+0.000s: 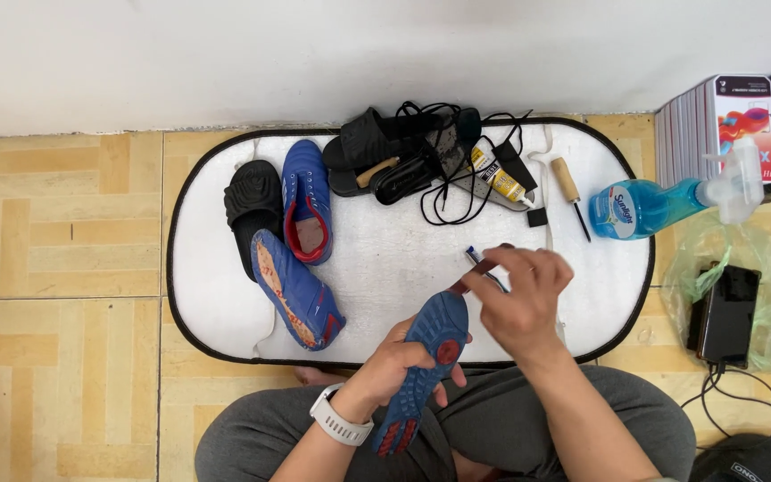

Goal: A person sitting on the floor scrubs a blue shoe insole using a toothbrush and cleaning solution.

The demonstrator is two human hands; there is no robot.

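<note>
One view only, the head camera, so I read everything from above. My left hand (399,361) is clenched around a blue shoe sole (421,370), studded face up, its toe reaching over the near edge of the white mat (403,259) while the heel rests over my lap. My right hand (521,299) has its fingers (493,268) pinched on a small brush-like tool (479,268) with a dark handle and a pale tip, held right at the sole's toe end; I cannot tell whether the tip actually touches the rubber.

To do this step well, I judge that I should keep the left grip firm at mid-sole so the toe does not wobble, and work the tool in short strokes along the edge, turning the sole rather than twisting my right wrist.

On the mat lie the blue shoe (307,210), a second blue sole-up shoe (298,290), a black slide (253,210), more black sandals (385,152), a glue tube (499,178) and an awl (570,192). A blue spray bottle (662,201) lies just beside the mat on the tiled floor (64,268), near enough to knock if I swing wide
</note>
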